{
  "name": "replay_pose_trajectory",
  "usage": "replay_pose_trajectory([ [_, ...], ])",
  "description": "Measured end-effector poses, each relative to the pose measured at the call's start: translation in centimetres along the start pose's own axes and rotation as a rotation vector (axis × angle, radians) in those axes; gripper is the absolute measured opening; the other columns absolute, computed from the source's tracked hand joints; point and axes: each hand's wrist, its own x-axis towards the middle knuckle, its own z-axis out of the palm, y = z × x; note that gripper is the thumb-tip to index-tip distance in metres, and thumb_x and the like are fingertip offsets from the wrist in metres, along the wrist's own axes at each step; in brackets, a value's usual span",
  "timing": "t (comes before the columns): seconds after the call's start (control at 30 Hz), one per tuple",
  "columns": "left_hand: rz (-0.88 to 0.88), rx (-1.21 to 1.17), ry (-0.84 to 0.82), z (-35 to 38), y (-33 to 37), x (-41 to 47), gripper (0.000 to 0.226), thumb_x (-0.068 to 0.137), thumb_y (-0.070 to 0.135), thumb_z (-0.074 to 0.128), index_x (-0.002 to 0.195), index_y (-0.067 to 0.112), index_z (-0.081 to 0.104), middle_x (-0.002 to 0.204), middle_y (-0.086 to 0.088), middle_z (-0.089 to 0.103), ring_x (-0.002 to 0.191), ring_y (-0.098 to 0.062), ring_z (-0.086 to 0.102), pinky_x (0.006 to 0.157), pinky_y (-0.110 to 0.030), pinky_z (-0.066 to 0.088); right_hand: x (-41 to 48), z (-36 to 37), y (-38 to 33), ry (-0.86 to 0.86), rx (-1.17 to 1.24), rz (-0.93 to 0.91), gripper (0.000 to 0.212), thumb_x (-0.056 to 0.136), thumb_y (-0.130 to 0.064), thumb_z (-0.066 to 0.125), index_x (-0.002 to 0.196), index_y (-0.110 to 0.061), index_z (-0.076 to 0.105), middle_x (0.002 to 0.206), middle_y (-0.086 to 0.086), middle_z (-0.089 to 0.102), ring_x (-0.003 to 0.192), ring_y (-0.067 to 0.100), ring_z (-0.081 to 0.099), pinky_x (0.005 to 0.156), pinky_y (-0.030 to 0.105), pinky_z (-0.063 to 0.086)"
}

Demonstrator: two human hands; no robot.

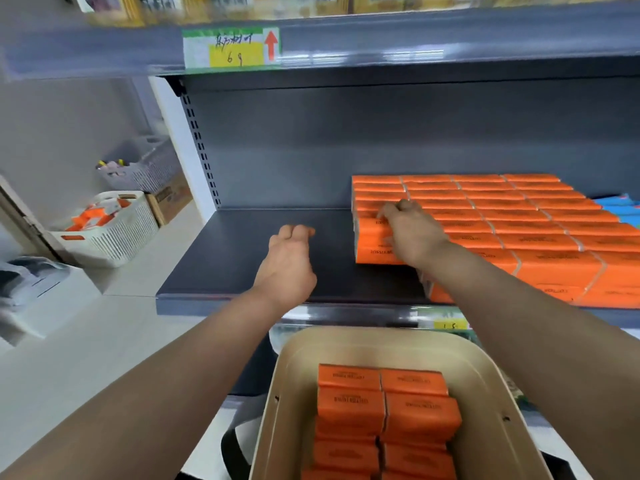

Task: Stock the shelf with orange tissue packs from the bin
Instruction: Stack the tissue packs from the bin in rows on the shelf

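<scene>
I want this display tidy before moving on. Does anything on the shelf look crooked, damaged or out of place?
Nothing looks damaged or spilled. The orange tissue packs lie in straight rows on the dark grey shelf. Only the leftmost orange pack, gripped by the right hand, ends short of the block's front edge.

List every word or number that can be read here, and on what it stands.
"6 9": upper shelf price tag, beside a red arrow; the handwriting above is unreadable.
"TISSUE": upside down, on the orange pack under the right hand.
Too blurred: the lower shelf tag; the print on the packs in the bin.
</scene>
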Motion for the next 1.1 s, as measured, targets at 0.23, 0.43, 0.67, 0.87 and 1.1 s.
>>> replay_pose_trajectory([
  [0.23,0.084,0.082,-0.055,1.3,-0.6,-0.7,0.056,0.089,0.003,0.051,0.141,0.018,0.035,0.140,-0.001,0.033,0.125,-0.020,0.033,0.079,-0.028,0.042,0.3,2.2,0.2,0.074,-0.152,0.014,0.047,0.090,-0.010,0.055,0.134,-0.022,0.044,0.129,0.012,0.044,0.126,0.034,0.037,0.099,0.044,0.037],
  [0.43,0.296,0.304,-0.034,1.8,-1.3,-2.6,0.056,0.086,0.006,0.055,0.138,0.019,0.038,0.141,0.003,0.037,0.123,-0.019,0.036,0.091,-0.031,0.045,-1.9,0.7,-0.5,0.116,-0.168,-0.069,0.049,0.088,-0.018,0.060,0.134,-0.020,0.044,0.127,0.010,0.046,0.122,0.031,0.039,0.097,0.044,0.036],
  [0.67,0.422,0.298,-0.054,3.2,-0.4,-7.5,0.051,0.088,0.008,0.054,0.136,0.022,0.043,0.139,0.006,0.043,0.127,-0.015,0.038,0.099,-0.032,0.042,-11.9,-0.4,0.8,0.128,-0.199,-0.263,0.041,0.078,-0.016,0.070,0.118,-0.017,0.060,0.116,0.008,0.057,0.108,0.030,0.052,0.086,0.042,0.042],
  [0.87,0.490,0.283,-0.163,7.5,-0.7,-13.2,0.044,0.073,0.007,0.065,0.115,0.020,0.062,0.116,0.002,0.062,0.108,-0.020,0.058,0.087,-0.036,0.053,-20.0,2.1,3.3,-0.112,-0.224,-0.233,0.050,0.074,-0.024,0.074,0.122,-0.023,0.058,0.121,0.002,0.055,0.113,0.022,0.053,0.087,0.037,0.046],
  [1.1,0.295,0.200,-0.274,12.5,-1.8,-18.7,0.044,0.084,0.008,0.046,0.125,0.022,0.051,0.132,0.004,0.046,0.118,-0.020,0.045,0.091,-0.034,0.047,-22.9,9.0,1.5,-0.298,-0.034,-0.111,0.041,0.087,-0.020,0.053,0.128,-0.024,0.047,0.130,0.002,0.047,0.122,0.024,0.042,0.098,0.038,0.037],
])
